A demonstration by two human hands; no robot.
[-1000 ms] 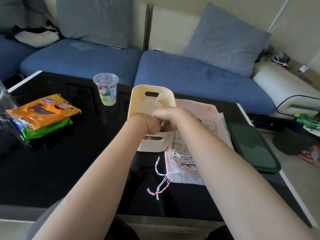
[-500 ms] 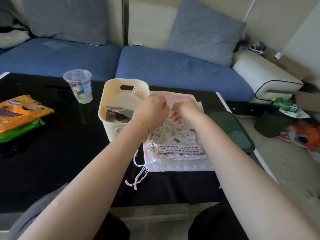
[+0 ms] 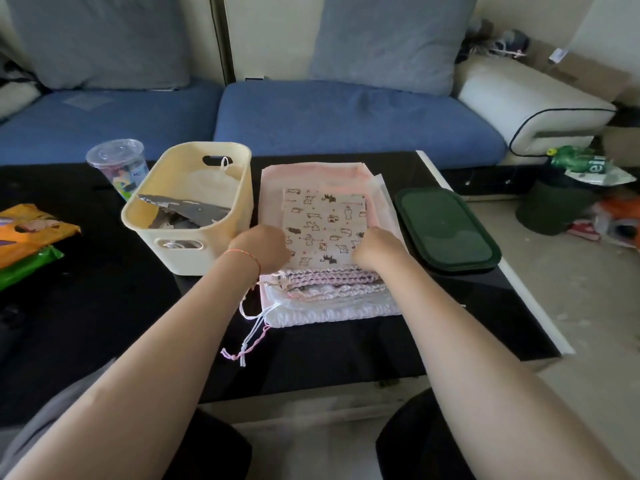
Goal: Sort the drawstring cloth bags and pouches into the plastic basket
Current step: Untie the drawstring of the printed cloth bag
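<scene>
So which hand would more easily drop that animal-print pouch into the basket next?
Probably the left hand: it sits at the animal-print pouch's near-left corner, right beside the cream basket. The right hand holds the far side, away from it.

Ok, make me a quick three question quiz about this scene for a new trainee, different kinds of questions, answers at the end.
1. True or false: both hands, left hand and right hand, are at the near corners of the animal-print pouch on top of the stack.
2. Multiple choice: the cream plastic basket stands where, relative to the stack? A) to its left B) to its right C) on top of it
3. Short answer: what lies on the table just right of the stack?

Key
1. True
2. A
3. The dark green lid
</scene>
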